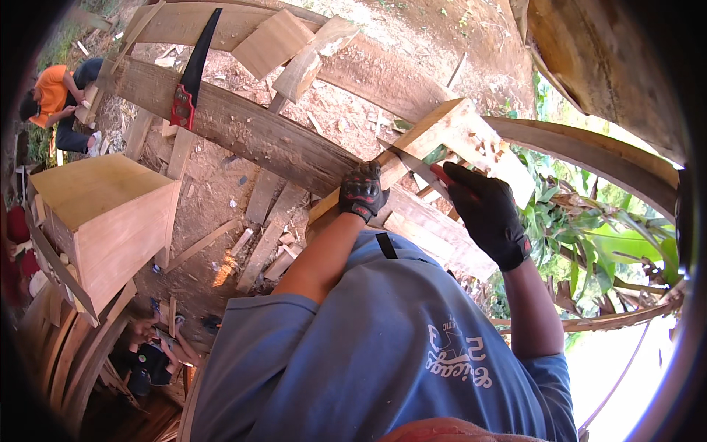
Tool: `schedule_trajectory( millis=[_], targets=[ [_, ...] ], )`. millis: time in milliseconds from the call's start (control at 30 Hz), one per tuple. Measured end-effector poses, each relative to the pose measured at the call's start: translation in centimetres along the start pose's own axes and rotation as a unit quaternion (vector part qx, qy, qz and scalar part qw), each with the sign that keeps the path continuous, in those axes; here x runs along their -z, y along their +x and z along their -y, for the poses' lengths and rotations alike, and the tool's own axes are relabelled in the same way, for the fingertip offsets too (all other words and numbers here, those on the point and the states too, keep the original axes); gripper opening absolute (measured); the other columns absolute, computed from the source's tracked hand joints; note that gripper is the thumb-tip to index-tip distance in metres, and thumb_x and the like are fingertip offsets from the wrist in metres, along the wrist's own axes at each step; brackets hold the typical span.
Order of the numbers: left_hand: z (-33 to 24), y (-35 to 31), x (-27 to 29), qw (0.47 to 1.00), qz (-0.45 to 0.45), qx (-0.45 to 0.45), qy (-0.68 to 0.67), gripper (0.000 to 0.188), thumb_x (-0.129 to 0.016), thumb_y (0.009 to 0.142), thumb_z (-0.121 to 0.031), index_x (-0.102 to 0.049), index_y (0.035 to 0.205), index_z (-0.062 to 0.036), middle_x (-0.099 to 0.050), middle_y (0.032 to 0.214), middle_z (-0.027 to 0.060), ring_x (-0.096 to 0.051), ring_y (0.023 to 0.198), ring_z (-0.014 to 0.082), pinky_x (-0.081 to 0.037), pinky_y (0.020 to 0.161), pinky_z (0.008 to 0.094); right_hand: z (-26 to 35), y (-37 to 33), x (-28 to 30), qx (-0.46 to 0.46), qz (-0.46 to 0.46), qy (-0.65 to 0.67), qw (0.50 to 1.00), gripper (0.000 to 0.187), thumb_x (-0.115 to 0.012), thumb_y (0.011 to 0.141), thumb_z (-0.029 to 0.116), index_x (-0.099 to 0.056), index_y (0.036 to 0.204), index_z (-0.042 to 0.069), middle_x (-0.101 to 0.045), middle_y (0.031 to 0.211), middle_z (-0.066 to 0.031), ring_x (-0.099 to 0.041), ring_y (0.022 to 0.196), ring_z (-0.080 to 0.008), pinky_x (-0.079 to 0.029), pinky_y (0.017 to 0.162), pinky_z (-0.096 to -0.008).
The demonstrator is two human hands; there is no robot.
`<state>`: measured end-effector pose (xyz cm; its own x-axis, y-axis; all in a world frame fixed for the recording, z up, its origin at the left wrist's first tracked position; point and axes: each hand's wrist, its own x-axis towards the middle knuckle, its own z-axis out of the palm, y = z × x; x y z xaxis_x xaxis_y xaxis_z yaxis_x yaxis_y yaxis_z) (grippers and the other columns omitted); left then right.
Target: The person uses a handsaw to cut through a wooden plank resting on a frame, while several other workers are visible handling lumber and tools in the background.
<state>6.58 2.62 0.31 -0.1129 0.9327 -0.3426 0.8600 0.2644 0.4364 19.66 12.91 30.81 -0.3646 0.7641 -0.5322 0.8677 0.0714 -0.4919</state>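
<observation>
While gloved left hand (362, 191) presses a pale plank (431, 140), right hand (486, 214) fingers grip a red-handled tool (434, 173) outdoors over dirt ground (368, 110).

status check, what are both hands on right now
Left hand gloved, pressing down on pale plank. Right hand shut on red-handled tool at the plank. Black handsaw lies apart.

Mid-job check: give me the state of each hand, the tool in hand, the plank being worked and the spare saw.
Left gloved hand: pressed on the plank.
Right gloved hand: closed on the red-handled tool.
Red-handled tool: blade laid across the plank.
Pale wooden plank: tilted, resting on beams.
Black red-handled handsaw: lying idle on a beam.
</observation>
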Motion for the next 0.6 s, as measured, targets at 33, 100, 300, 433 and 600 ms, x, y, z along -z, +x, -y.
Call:
schedule_trajectory(
  millis=[33, 100, 300, 433, 600],
  targets=[
    [0.2, 0.0, -0.4, 1.000, 0.007, 0.004, -0.011, 0.058, -0.079, 0.086, -0.047, -0.060, 0.127, -0.0108, -0.071, 0.115, 0.0169, -0.071, 0.108, 0.0349, -0.057, 0.091, 0.0498, 0.2, 0.7, -0.1, 0.007, -0.005, 0.001, 1.000, 0.033, -0.064, 0.104, 0.015, -0.073, 0.133, 0.003, -0.079, 0.119, -0.0175, -0.078, 0.106, -0.0227, -0.059, 0.090, -0.0344],
    [0.1, -0.1, -0.4, 1.000, 0.017, 0.007, -0.013, 0.058, -0.079, 0.086, -0.048, -0.059, 0.127, -0.0113, -0.070, 0.117, 0.0170, -0.070, 0.110, 0.0351, -0.057, 0.090, 0.0506, -2.2, 2.1, -2.0, 0.065, -0.048, 0.053, 0.995, 0.032, -0.064, 0.104, 0.019, -0.075, 0.130, 0.003, -0.079, 0.117, -0.0192, -0.079, 0.105, -0.0261, -0.061, 0.090, -0.0374],
    [0.0, 0.1, -0.5, 1.000, 0.018, 0.003, -0.012, 0.066, -0.081, 0.084, -0.046, -0.055, 0.133, -0.0114, -0.068, 0.124, 0.0168, -0.070, 0.109, 0.0358, -0.056, 0.091, 0.0508, -3.7, 5.6, -2.5, -0.014, -0.033, 0.064, 0.997, 0.034, -0.064, 0.101, 0.022, -0.076, 0.126, 0.002, -0.079, 0.116, -0.0211, -0.078, 0.106, -0.0285, -0.060, 0.093, -0.0367],
    [0.4, 0.4, -1.3, 0.999, -0.009, -0.009, -0.036, 0.071, -0.082, 0.084, -0.047, -0.055, 0.138, -0.0106, -0.068, 0.126, 0.0179, -0.067, 0.116, 0.0369, -0.054, 0.097, 0.0510, -5.5, 7.2, -6.4, 0.034, -0.082, 0.060, 0.994, 0.032, -0.063, 0.100, 0.020, -0.077, 0.124, 0.005, -0.078, 0.108, -0.0235, -0.078, 0.101, -0.0370, -0.060, 0.089, -0.0423],
    [0.7, 0.8, -3.0, 0.995, -0.022, -0.003, -0.096, 0.065, -0.081, 0.084, -0.044, -0.062, 0.135, -0.0091, -0.070, 0.125, 0.0211, -0.070, 0.112, 0.0396, -0.056, 0.096, 0.0524, -5.5, 8.8, -10.0, 0.135, -0.102, -0.030, 0.985, 0.035, -0.056, 0.101, 0.015, -0.071, 0.130, 0.004, -0.076, 0.102, -0.0260, -0.074, 0.087, -0.0438, -0.058, 0.076, -0.0496]
  ],
)
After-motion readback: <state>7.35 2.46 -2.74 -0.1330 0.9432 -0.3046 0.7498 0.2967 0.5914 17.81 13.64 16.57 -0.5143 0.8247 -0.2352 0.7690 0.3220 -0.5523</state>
